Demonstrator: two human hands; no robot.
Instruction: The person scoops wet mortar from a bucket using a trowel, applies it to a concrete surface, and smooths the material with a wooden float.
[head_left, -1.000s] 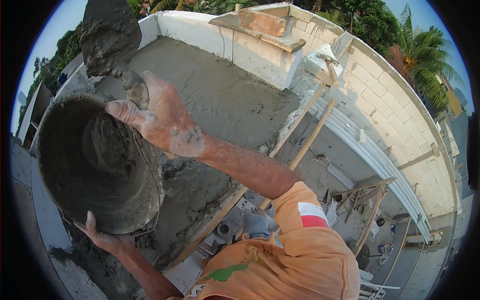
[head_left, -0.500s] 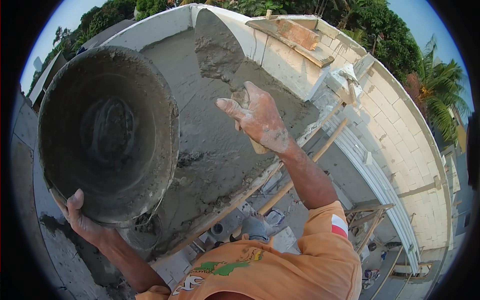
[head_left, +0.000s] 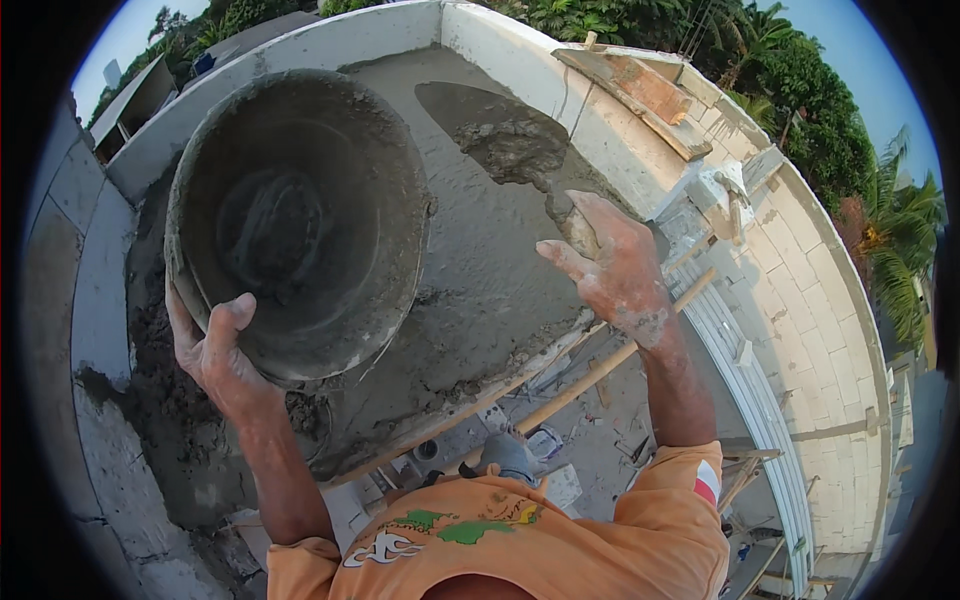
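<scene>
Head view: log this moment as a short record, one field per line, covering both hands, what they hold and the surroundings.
Left hand: grips the bucket at its lower-left rim
Right hand: holds the trowel by its handle
Bucket state: mouth toward the camera, inside coated with grey residue
Trowel state: grey lumps on the blade; contact with the surface below unclear
Below: grey, wet-looking mortar layer
Right side: pale block wall, long metal lengths
Far edge: wooden boards
</scene>
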